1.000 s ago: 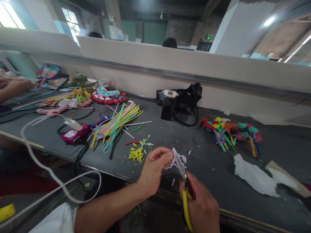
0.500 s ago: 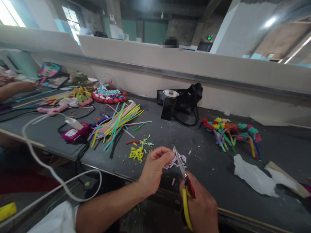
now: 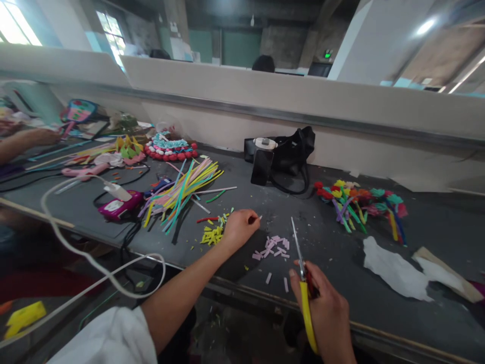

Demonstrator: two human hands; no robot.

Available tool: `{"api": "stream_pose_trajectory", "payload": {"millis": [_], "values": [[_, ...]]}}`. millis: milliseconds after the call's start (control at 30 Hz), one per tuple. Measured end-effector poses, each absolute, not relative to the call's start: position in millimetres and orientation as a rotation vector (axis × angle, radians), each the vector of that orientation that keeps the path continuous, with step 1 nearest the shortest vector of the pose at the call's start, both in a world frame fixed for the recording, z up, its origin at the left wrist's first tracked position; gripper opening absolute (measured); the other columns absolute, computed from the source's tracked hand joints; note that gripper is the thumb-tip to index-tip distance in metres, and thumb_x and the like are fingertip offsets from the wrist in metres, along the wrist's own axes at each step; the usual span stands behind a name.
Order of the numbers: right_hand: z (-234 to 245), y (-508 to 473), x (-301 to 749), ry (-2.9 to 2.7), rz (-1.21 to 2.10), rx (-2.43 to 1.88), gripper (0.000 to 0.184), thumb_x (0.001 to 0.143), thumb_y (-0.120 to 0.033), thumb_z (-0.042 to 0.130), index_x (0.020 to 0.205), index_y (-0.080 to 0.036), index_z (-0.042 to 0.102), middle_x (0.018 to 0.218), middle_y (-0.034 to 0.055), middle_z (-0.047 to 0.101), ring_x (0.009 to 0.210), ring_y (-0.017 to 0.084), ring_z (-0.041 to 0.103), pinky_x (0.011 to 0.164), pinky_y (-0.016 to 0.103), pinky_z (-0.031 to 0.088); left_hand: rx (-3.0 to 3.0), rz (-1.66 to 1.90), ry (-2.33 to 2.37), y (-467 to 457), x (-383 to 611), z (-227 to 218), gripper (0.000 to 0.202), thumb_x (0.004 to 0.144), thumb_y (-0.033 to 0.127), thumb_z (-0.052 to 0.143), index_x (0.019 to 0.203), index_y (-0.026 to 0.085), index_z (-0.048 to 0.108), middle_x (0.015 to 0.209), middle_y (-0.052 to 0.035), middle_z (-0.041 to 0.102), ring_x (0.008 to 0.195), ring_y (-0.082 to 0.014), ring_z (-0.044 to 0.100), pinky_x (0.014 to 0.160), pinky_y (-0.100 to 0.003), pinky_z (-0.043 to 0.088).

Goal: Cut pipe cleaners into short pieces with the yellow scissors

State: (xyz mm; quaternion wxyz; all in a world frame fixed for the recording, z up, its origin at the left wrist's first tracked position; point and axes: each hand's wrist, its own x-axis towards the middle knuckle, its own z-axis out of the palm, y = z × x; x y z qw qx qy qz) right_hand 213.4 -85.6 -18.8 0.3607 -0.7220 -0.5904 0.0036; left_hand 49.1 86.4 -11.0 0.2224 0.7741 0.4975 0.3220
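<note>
My left hand point(image 3: 239, 227) reaches out over the dark table point(image 3: 326, 253), its fingers pinched on a tiny pale piece at the fingertips. It hovers between a heap of yellow cut bits point(image 3: 212, 235) and a scatter of lilac cut bits point(image 3: 273, 248). My right hand point(image 3: 322, 309) is near the table's front edge, closed round the yellow handle of a pair of scissors point(image 3: 299, 253). Their blades are together and point away from me, just right of the lilac bits.
A bundle of coloured strips point(image 3: 182, 191) lies to the left, with a pink device point(image 3: 115, 207) and a white cable point(image 3: 94, 268) beside it. A black bag point(image 3: 291, 154) with a phone point(image 3: 262, 167) stands at the back. Coloured flowers point(image 3: 358, 202) and white cloth point(image 3: 394, 275) lie right. Another person's arm point(image 3: 26, 140) works far left.
My hands have parted. The left hand moved forward and left over the table, away from the scissors. The right hand shifted right with the scissors, and the lilac bits now lie uncovered.
</note>
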Motion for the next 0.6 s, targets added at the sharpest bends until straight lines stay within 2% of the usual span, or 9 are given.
{"api": "stream_pose_trajectory", "payload": {"millis": [133,233,333,467,600], "values": [[-17.2,-87.2,216.5,-1.510,0.053,-1.892,0.038,0.088,-0.052,0.050,0.100,-0.019,0.065,0.075,0.0031,0.073,0.056,0.015,0.065,0.051,0.021,0.043,2.272,0.818,1.368,87.8,54.5,-14.8,0.015,0.081,0.019,0.054,0.078,0.018,0.069,0.079,-0.0063,0.067,0.076,-0.0190,0.059,0.074,-0.031,0.038],[-15.4,-87.5,220.0,-1.509,0.088,-1.900,0.036,0.088,-0.052,0.051,0.099,-0.020,0.065,0.081,0.0024,0.074,0.060,0.014,0.067,0.052,0.020,0.043,2.446,0.750,1.242,83.4,57.3,-15.7,0.018,0.085,0.022,0.052,0.088,0.022,0.070,0.087,-0.0044,0.067,0.084,-0.0188,0.058,0.081,-0.033,0.036],[-15.1,-88.0,222.7,-1.509,0.098,-1.892,0.035,0.088,-0.052,0.051,0.099,-0.021,0.064,0.083,0.0017,0.074,0.060,0.014,0.067,0.054,0.021,0.044,2.734,0.599,1.039,78.3,58.7,-16.0,0.021,0.088,0.023,0.050,0.096,0.025,0.069,0.094,-0.0038,0.066,0.090,-0.0193,0.057,0.081,-0.034,0.034],[-16.7,-89.3,223.2,-1.518,0.109,-1.865,0.035,0.087,-0.051,0.052,0.101,-0.021,0.064,0.085,0.0023,0.074,0.062,0.014,0.067,0.053,0.020,0.044,2.912,0.401,0.919,76.0,60.2,-16.2,0.021,0.089,0.025,0.049,0.088,0.024,0.069,0.091,-0.0043,0.064,0.089,-0.0204,0.056,0.080,-0.035,0.035],[-16.0,-89.4,222.3,-1.517,0.137,-1.856,0.034,0.087,-0.050,0.053,0.101,-0.020,0.064,0.085,0.0030,0.074,0.062,0.014,0.067,0.051,0.019,0.044,2.961,0.357,0.918,76.5,61.4,-14.9,0.021,0.090,0.024,0.047,0.083,0.020,0.066,0.088,-0.0050,0.064,0.086,-0.0205,0.057,0.081,-0.036,0.035]]}}
